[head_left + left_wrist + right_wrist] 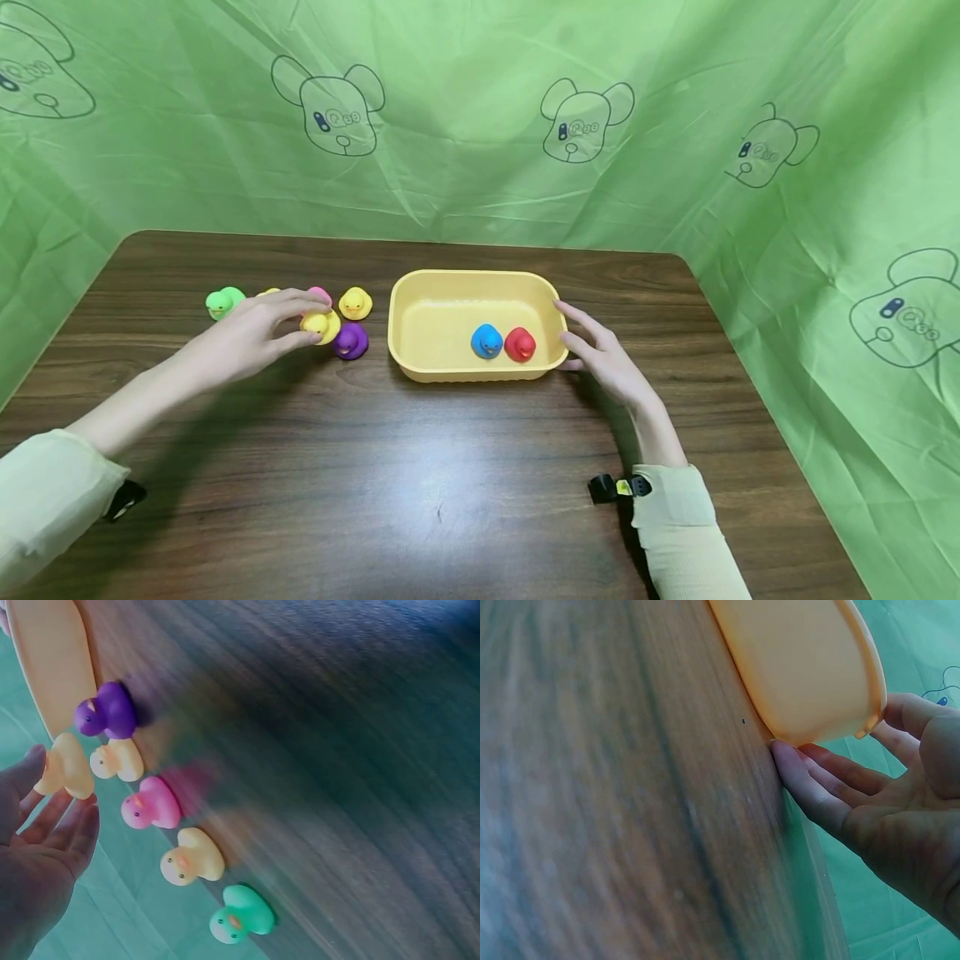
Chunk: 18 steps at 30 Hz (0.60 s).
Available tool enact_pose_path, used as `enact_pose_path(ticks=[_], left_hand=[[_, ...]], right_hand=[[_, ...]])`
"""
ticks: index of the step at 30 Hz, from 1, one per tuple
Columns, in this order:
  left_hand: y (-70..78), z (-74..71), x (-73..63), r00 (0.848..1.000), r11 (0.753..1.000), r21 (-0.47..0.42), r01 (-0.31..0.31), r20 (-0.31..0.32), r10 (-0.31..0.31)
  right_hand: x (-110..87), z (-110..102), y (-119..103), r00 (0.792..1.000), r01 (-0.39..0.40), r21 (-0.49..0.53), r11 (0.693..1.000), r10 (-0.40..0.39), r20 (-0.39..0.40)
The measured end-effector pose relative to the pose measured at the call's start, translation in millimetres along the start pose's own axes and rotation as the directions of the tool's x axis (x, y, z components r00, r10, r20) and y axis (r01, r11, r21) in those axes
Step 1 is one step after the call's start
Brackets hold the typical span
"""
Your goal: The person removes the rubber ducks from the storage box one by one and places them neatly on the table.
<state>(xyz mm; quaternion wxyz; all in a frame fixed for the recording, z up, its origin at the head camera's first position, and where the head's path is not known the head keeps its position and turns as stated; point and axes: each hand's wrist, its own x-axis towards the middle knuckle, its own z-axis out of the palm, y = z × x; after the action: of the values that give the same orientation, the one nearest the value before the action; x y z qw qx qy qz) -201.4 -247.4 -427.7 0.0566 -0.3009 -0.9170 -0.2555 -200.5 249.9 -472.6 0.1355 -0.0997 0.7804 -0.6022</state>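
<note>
My left hand (251, 335) pinches a yellow rubber duck (322, 323) between thumb and fingers; the left wrist view shows this duck (73, 766) raised beside the others. Close by it are a purple duck (350, 342), another yellow duck (356, 303) and a pink duck (321, 294), which the hand partly covers. At the right end of a yellow plastic basin (465, 374), my right hand (609, 363) touches the wall and rim with spread, fairly straight fingers. Inside the basin sit a blue duck (487, 341) and a red duck (520, 344).
Farther left stand a green duck (223, 303) and one more yellow duck (192, 857), mostly hidden behind the left hand in the head view. Everything is on a dark wooden table (390, 500). A green cloth (465, 192) with printed bear outlines hangs behind and at the sides.
</note>
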Motion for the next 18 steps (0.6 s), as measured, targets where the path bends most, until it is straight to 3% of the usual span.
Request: enact_pose_path(ticks=[18], left_hand=[[-18.5,10.5,-11.0,0.999,1.0,0.003,0.016,0.037,-0.016]], right_hand=[[0.6,0.6,0.3,1.0,0.006,0.005,1.0,-0.006,-0.006]])
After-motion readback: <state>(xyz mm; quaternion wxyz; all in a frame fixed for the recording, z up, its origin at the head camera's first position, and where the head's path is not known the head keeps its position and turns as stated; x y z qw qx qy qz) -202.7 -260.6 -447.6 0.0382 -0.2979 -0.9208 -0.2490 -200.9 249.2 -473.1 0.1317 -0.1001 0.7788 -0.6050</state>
